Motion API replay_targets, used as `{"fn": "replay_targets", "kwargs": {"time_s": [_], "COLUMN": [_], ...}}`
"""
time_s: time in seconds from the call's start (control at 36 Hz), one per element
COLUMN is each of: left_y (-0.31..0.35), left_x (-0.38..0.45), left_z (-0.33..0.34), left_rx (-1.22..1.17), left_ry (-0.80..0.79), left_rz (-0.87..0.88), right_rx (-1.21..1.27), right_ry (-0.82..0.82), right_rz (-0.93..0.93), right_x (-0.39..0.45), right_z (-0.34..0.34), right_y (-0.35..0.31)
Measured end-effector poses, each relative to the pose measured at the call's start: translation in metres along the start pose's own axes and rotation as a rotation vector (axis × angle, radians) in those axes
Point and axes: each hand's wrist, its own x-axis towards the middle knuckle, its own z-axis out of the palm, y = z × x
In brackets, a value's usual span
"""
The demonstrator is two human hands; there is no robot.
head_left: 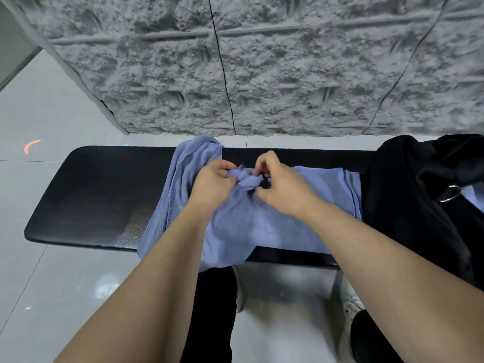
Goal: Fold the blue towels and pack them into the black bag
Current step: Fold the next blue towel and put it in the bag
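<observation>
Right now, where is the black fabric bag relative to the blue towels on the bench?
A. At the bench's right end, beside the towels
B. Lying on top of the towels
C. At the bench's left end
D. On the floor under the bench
A: the black fabric bag sits at the right end of the black padded bench, beside the blue towels.

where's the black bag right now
In the head view the black bag sits at the right end of the black bench, just right of the blue towels, beyond the right hand.
</observation>
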Motion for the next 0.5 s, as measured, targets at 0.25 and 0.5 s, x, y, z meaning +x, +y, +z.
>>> {"fn": "replay_targets", "kwargs": {"time_s": [0.25,0.5], "left_y": [0.019,-0.012], "left_x": [-0.016,0.029], "left_z": [-0.002,0.012], "left_rx": [-0.305,0.188], "left_ry": [-0.081,0.027], "left_rz": [0.131,0.040], "right_rx": [-0.040,-0.315], "right_ry": [0.090,-0.110], "right_rz": [-0.081,-0.169], "right_x": [0.005,-0.004], "right_z": [0.002,-0.006], "right_y": [0.000,0.011]}}
